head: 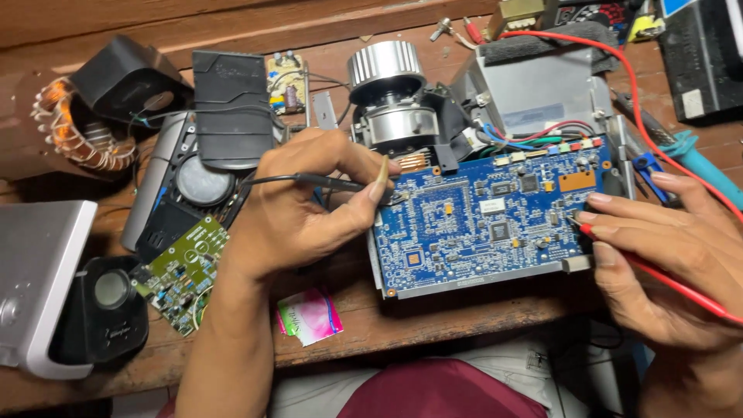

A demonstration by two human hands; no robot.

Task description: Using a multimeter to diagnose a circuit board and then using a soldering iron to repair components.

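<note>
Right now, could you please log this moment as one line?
left hand: holds black probe | right hand: holds red probe | both tips on blue circuit board | wooden bench

**Camera placement: single head-worn view**

One camera only, worn on the head, looking steeply down and forward over the wooden tabletop (464,325) at close range. The blue circuit board (487,220) sits just right of frame centre; the tabletop's near edge runs below it.
</note>
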